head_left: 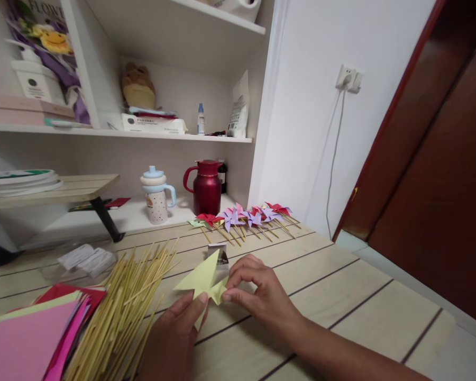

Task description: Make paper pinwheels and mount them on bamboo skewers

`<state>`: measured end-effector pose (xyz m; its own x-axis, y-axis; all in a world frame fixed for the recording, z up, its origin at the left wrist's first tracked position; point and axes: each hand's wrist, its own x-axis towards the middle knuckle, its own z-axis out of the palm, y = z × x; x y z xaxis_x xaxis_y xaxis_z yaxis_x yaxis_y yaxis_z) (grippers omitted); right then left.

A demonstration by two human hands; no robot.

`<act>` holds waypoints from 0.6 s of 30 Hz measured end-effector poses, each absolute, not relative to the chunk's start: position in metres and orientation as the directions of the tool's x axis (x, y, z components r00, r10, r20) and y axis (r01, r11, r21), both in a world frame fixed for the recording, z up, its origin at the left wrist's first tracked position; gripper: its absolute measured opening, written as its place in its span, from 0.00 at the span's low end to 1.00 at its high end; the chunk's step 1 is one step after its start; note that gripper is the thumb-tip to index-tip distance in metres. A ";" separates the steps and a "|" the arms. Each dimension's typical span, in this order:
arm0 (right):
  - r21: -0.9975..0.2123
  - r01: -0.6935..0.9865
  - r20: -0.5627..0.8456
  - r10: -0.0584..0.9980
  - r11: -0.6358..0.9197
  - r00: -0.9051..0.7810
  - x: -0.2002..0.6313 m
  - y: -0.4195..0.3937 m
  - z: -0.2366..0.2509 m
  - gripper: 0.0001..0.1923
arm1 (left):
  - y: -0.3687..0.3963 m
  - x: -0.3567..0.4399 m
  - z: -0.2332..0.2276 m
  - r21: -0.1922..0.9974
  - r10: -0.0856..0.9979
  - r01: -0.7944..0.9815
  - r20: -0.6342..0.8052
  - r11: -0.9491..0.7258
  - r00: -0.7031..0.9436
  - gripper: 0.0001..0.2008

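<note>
Between my two hands is a piece of yellow paper (200, 276), cut into pointed flaps, with one flap curled in toward the middle. My left hand (178, 323) grips its lower part between thumb and fingers. With thumb and fingertips, my right hand (257, 291) pinches the curled flap on the right side. Just behind the paper stands a small open box (222, 259) with tiny dark items inside, partly hidden. To the left of my left hand lies a large bundle of thin wooden sticks (119, 312). Stacked colored paper sheets (27, 338) lie beyond the sticks at the far left.
Several finished paper pinwheels (254, 217) on sticks lie at the table's back edge. A clear plastic container (79, 262) holds white packets. Behind stand a red thermos jug (207, 188) and a handled cup (156, 198). A low stand (83, 185) is at left.
</note>
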<state>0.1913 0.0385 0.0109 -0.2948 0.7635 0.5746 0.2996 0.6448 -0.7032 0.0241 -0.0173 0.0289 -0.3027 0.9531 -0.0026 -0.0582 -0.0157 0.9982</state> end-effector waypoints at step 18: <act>-0.697 0.343 0.563 0.777 0.630 -0.282 0.189 0.032 0.013 0.09 | -0.010 0.016 0.005 0.976 0.988 0.200 0.110 -0.087 -0.107 0.06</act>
